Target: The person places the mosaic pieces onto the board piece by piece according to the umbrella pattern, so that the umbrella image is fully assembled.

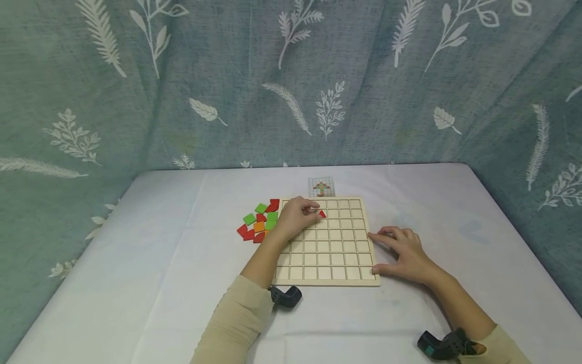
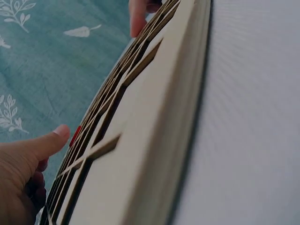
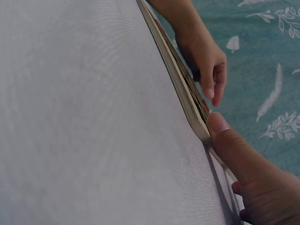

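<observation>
A pale wooden grid board [image 1: 325, 282] lies on the white table. My left hand [image 1: 296, 218] reaches over its upper left part, thumb and index finger apart, the other fingers loosely bent. Just beside the thumb tip, a small red triangle piece [image 1: 322, 214] sits on the grid. The left wrist view shows this red piece [image 2: 75, 136] tilted at the board's surface, with a narrow gap to the thumb. My right hand [image 1: 406, 255] rests at the board's right edge, thumb near the lower corner and index finger farther up. In the right wrist view its thumb [image 3: 234, 150] touches the edge.
Left of the board lies a loose cluster of red, green and orange pieces [image 1: 258, 227], partly hidden by the left forearm. A small pattern card [image 1: 321, 187] with a gridded picture lies behind the board. A patterned curtain [image 1: 245, 101] hangs behind the table [image 1: 182, 283].
</observation>
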A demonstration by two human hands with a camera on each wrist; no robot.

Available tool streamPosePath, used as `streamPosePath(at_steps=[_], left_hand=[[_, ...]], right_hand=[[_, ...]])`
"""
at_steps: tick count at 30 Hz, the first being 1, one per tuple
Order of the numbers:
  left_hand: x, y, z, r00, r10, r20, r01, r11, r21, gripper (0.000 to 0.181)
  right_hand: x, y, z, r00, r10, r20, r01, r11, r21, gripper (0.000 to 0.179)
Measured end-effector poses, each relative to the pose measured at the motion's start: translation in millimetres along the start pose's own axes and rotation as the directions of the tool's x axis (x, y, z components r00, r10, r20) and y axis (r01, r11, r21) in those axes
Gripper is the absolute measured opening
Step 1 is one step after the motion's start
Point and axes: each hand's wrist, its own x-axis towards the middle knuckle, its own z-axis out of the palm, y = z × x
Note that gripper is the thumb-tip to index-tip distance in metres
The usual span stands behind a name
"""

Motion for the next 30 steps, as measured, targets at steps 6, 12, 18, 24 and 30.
streamPosePath(at_steps=[6, 12, 18, 24, 30], left_hand=[[-10.3, -2.3, -7.2, 0.999, -0.027, -0.036, 0.027, 1.000, 0.003, 0.028], [-20.2, -3.7, -13.6, 0.997, -0.042, -0.065, 0.042, 0.999, 0.009, 0.030], [-27.5, -6.1, -22.1, 0.993, -0.063, -0.100, 0.064, 0.998, 0.004, 0.032], [-34.4, -11.4, -33.8, 0.989, -0.102, -0.112, 0.099, 0.995, -0.029, 0.035], [-43.0, -21.2, -47.9, 0.983, -0.130, -0.131, 0.128, 0.991, -0.025, 0.036]], right_hand=[[-0.3, 0.8, -0.1, 1.000, -0.003, -0.007, 0.003, 1.000, -0.007, 0.075], [-0.1, 0.9, -1.5, 1.000, 0.007, 0.009, -0.007, 1.000, 0.004, 0.075], [0.2, 0.6, -1.3, 1.000, 0.007, 0.012, -0.007, 1.000, 0.010, 0.075], [0.2, 2.1, -0.2, 1.000, -0.009, 0.004, 0.009, 1.000, 0.004, 0.074], [-0.1, 1.2, 0.1, 1.000, -0.004, 0.003, 0.004, 1.000, -0.003, 0.075]])
